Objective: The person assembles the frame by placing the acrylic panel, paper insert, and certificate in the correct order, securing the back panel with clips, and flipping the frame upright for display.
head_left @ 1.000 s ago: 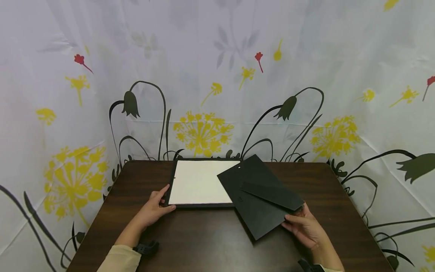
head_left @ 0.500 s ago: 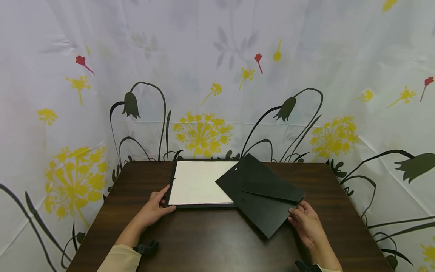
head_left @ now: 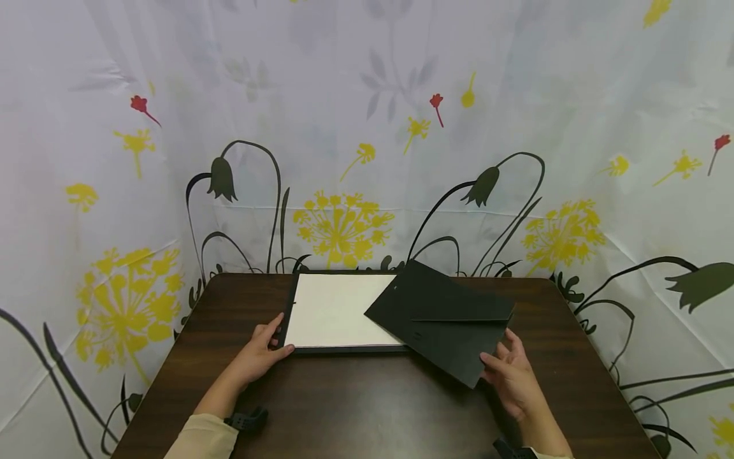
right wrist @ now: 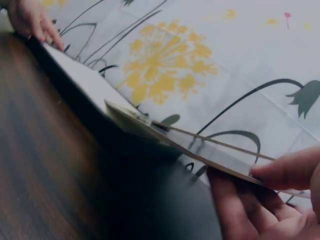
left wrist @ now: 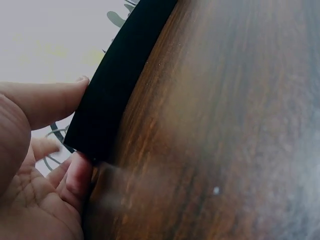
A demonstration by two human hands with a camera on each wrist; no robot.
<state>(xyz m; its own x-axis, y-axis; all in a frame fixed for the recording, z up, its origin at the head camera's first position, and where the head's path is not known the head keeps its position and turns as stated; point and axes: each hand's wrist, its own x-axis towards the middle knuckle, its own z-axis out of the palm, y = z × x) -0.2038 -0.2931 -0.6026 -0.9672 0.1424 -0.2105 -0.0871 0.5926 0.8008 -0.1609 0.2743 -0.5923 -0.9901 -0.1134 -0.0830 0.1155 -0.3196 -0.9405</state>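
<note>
A black picture frame point(head_left: 344, 350) lies face down on the table, with a white sheet point(head_left: 338, 309) filling its inside. My left hand point(head_left: 258, 349) grips its near left corner. In the left wrist view the thumb point(left wrist: 55, 102) presses one side of the black frame edge point(left wrist: 112, 85), and a fingertip touches its end. My right hand point(head_left: 512, 373) pinches a black backing board point(head_left: 441, 347) by its right edge, thumb on top and fingers beneath. The board slants over the right part of the frame, covering it. A stand flap point(head_left: 464, 305) is attached to the board's upper face.
The dark brown wooden table point(head_left: 367, 408) ends at a back edge just behind the frame. A white curtain point(head_left: 344, 95) printed with flowers hangs behind and on both sides. Each wrist wears a dark strap point(head_left: 246, 419).
The right hand has turned the backing board, so its near corner has moved right and away from me, lining up more with the frame. The left hand stays on the frame's corner.
</note>
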